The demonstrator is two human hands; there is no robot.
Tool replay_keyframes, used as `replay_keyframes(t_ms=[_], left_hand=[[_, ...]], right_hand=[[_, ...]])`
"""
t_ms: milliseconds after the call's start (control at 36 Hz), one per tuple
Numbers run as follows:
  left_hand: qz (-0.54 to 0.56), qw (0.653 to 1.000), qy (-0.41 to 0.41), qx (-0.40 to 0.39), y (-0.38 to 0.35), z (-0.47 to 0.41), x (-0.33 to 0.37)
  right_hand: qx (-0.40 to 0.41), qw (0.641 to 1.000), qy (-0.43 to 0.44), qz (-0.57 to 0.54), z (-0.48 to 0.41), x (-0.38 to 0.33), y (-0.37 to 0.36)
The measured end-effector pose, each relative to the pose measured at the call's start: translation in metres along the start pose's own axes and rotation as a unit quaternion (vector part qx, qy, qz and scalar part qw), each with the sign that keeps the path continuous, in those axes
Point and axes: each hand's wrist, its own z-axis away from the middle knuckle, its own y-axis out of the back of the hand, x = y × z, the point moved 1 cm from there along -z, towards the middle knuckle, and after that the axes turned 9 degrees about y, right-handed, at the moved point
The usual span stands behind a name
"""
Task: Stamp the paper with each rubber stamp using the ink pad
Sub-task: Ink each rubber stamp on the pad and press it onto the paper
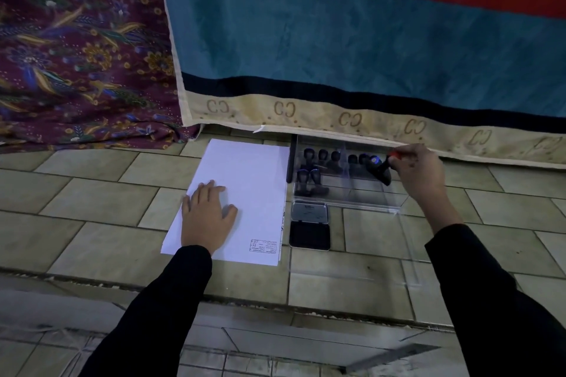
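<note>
Stamp (381, 171) tilts over tray (367, 196), gripped by right hand (419, 168); left hand (205, 217) flat on paper (251, 177).

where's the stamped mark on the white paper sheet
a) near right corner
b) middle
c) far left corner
a: the rectangular ink mark lies in the near right corner of the white paper sheet, beside the open black ink pad.

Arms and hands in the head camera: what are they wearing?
The left hand and right hand are bare, no gloves; I see no rings or watch. Long black sleeves cover both arms to the wrists: the left sleeve and the right sleeve.
</note>
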Motion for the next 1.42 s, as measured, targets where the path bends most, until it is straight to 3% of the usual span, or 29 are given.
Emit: replay_keyframes(t_ms=[333,528,611,750,833,917,1028,1139,1222,1278,1361,1417], left_hand=[[-0.001,1.0,0.001,0.0,0.001,0.0,0.001],[-0.005,1.0,-0.002,-0.002,0.0,0.0,0.0],[0.016,1.0,0.002,-0.012,0.001,-0.002,-0.002],[0.086,0.996,0.021,-0.02,0.004,-0.004,-0.005],[0.127,0.991,0.036,-0.026,0.006,-0.007,-0.005],[0.236,0.966,0.092,-0.055,0.009,-0.014,-0.007],[0.425,0.881,0.179,-0.101,0.013,-0.019,-0.013],[0.484,0.845,0.195,-0.114,0.018,-0.025,-0.018],[0.444,0.869,0.179,-0.124,0.019,-0.031,-0.019],[0.363,0.912,0.152,-0.113,0.02,-0.034,-0.017],[0.19,0.976,0.087,-0.054,0.023,-0.033,-0.011],[0.121,0.992,0.027,0.001,0.026,-0.029,0.0]], right_hand=[[-0.148,0.984,-0.009,0.103,-0.011,0.014,-0.037],[-0.239,0.952,-0.006,0.193,-0.016,0.009,-0.048],[-0.249,0.939,-0.006,0.239,-0.015,-0.001,-0.048],[-0.149,0.952,0.085,0.255,-0.011,-0.029,-0.059],[-0.201,0.951,0.13,0.197,-0.007,-0.048,-0.08],[-0.272,0.935,0.146,0.173,-0.001,-0.057,-0.098],[-0.303,0.929,0.125,0.172,0.003,-0.056,-0.113],[-0.298,0.932,0.105,0.178,0.001,-0.06,-0.119],[-0.287,0.935,0.098,0.184,0.001,-0.061,-0.119],[-0.27,0.943,0.094,0.167,0.0,-0.058,-0.117],[-0.234,0.963,0.079,0.105,-0.002,-0.052,-0.112],[-0.217,0.971,0.083,0.065,-0.003,-0.052,-0.107]])
